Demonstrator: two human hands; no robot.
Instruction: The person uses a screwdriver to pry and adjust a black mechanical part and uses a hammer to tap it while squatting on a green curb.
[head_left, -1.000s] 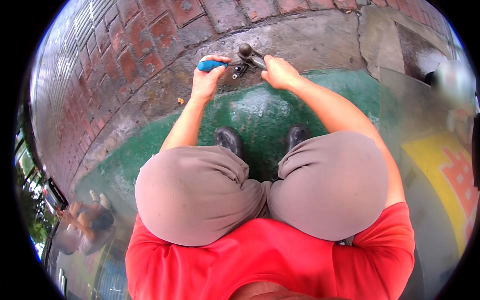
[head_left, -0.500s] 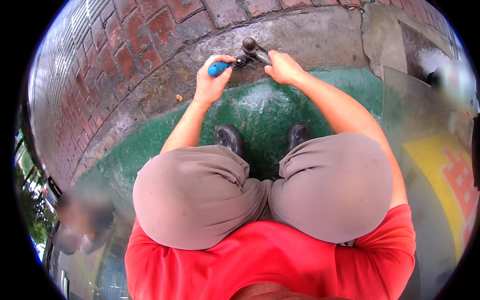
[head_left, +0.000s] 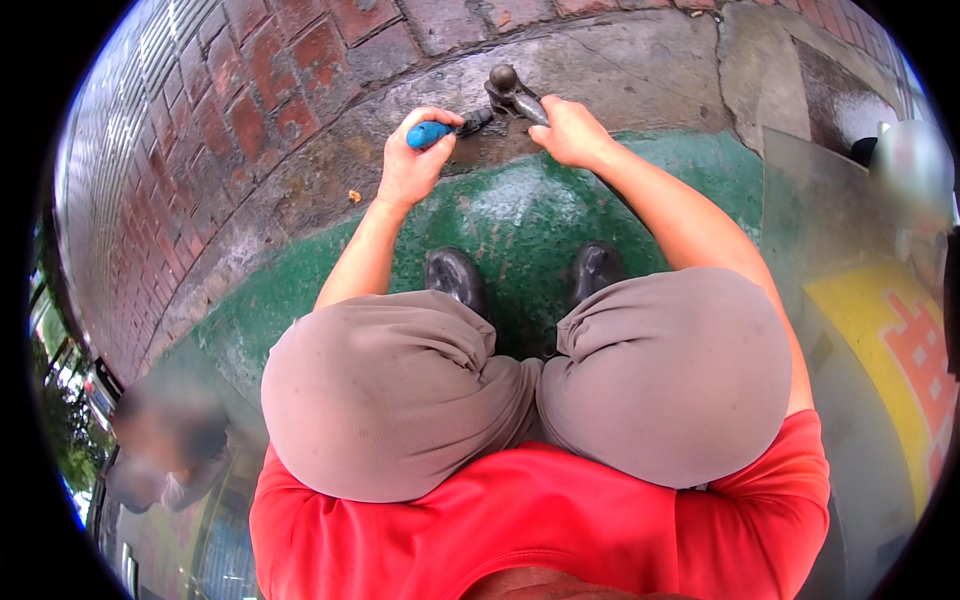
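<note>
My left hand (head_left: 412, 172) is closed around the blue handle (head_left: 430, 134) of a small tool. Its dark metal end (head_left: 475, 121) points right, low over the concrete; what kind of tool it is, I cannot make out. In my closed right hand (head_left: 572, 133) is a dark metal piece (head_left: 524, 104) with a round, ball-like knob (head_left: 503, 76) at its far end. A small gap seems to lie between the tool's end and the metal piece. My fingers hide part of both things.
Wet grey concrete (head_left: 640, 80) lies under my hands, with red brick paving (head_left: 270, 65) beyond it. A green painted strip (head_left: 520, 200) is beneath my dark shoes (head_left: 457, 278). A thin dark line (head_left: 628, 203) runs beside my right forearm. Blurred shapes (head_left: 170, 430) stand at the left.
My left hand has shifted slightly left and nearer to me with the blue-handled tool, whose end has drawn away from the metal piece. My right hand is nearly still.
</note>
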